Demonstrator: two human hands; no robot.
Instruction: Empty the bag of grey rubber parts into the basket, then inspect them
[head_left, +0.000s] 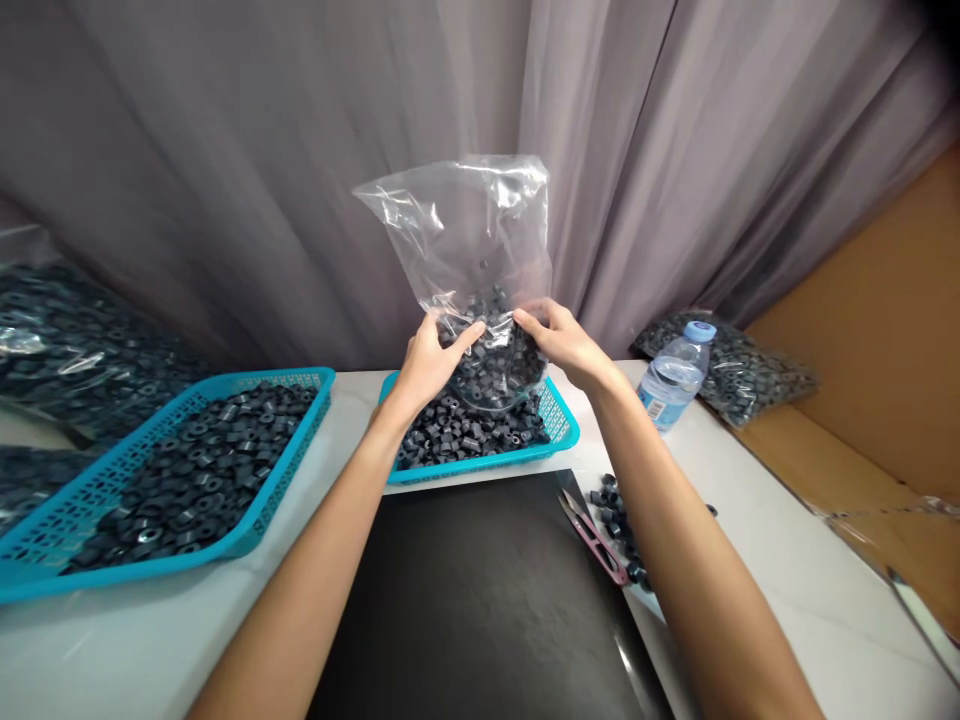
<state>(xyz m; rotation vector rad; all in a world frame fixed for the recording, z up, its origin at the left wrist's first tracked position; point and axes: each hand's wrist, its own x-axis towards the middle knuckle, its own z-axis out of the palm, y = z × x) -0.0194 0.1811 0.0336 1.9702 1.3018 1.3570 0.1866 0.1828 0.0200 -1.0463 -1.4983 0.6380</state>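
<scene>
A clear plastic bag (480, 215) stands upright between my hands, its lower part filled with small black ring-like parts (491, 365). My left hand (435, 358) grips the bag's left side, thumb across the front. On the right side my right hand (561, 342) pinches the plastic, thumb also in front. Beneath the bag is a turquoise basket (480, 465) with more of the same black parts (457, 432) in it. The bag's bottom overlaps the basket's contents; whether it rests on them I cannot tell.
Left stands another turquoise basket (247, 535) of black parts, beside filled bags (90, 345). A black mat (480, 600) lies in front, with pink thread snips (596, 540) and loose parts (611, 505) at its right edge. A water bottle (679, 375) and filled bag (757, 370) stand right.
</scene>
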